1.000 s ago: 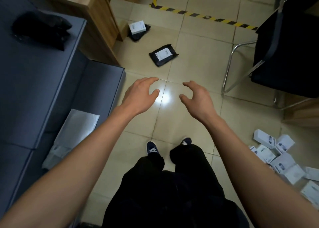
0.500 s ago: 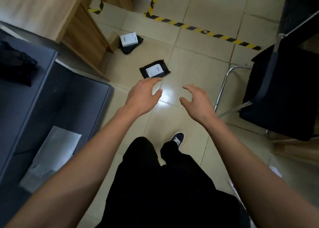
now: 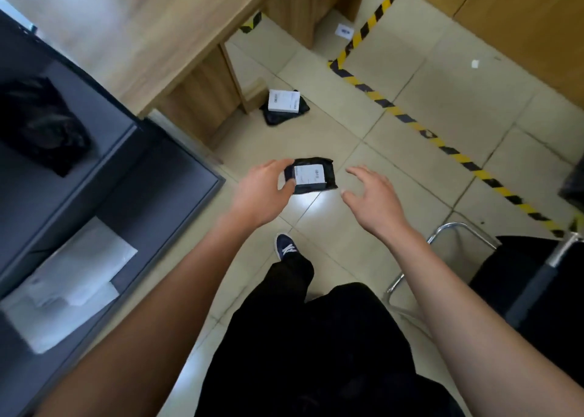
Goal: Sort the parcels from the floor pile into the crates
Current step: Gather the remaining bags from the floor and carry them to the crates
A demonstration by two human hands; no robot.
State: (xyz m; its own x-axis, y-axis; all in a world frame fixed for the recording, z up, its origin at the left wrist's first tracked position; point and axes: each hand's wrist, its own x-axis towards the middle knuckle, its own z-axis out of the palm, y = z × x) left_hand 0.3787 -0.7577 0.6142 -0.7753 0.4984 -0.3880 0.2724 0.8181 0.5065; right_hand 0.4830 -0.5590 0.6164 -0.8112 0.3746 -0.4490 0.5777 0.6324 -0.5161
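Two bare arms reach forward over a tiled floor toward a small black parcel.

Nearest, black trousers and a dark shoe [image 3: 286, 246]; a grey crate [image 3: 164, 201] with a white bag sits left, a black chair [image 3: 534, 290] right. The left hand [image 3: 262, 192] curls at the black parcel [image 3: 311, 175], thumb and fingers seemingly on its edge, though blur hides true contact. The right hand [image 3: 376, 197] hovers spread beside it, empty. Farther off, another parcel [image 3: 284, 105] lies by a wooden desk [image 3: 196, 31].
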